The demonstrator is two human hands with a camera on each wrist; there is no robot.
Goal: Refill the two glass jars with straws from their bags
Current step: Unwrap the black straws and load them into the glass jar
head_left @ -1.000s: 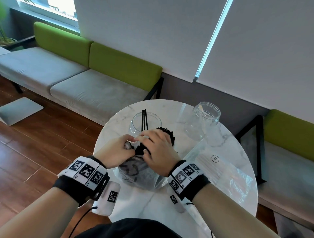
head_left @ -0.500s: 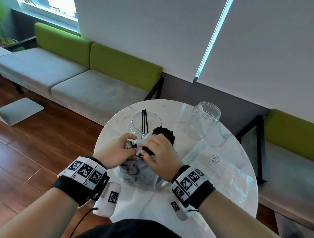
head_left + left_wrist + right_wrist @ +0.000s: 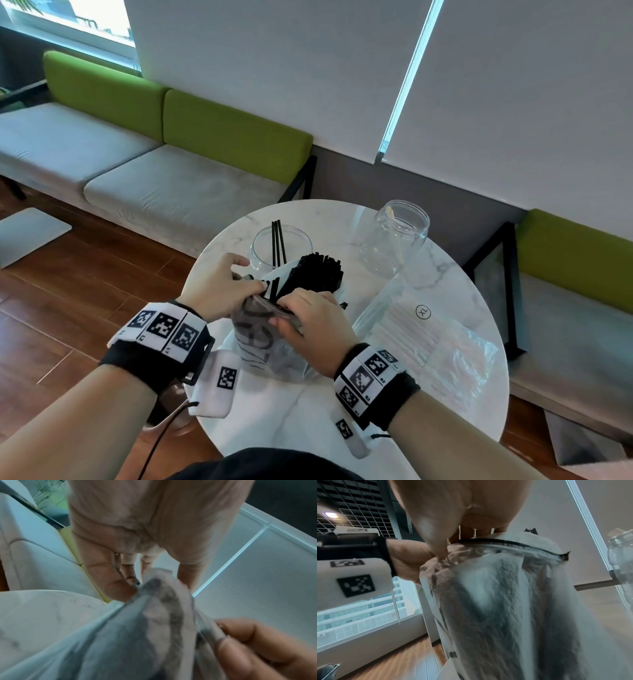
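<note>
Hands, two: your left hand and right hand each pinch the mouth of one frosted zip bag, standing on the round marble worktop. One bundle of black straws sticks out of it. Glass jars, two: near jar just behind the bag, holding three black straws; far jar to the right. One clear bag of white straws lies flat beside your right hand. Green-backed benches behind.

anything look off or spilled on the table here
Nothing looks spilled or damaged. Both hands, left hand and right hand, hold the bag of black straws open; the straws stay bundled inside. Both jars stand upright, and the second bag lies flat.
</note>
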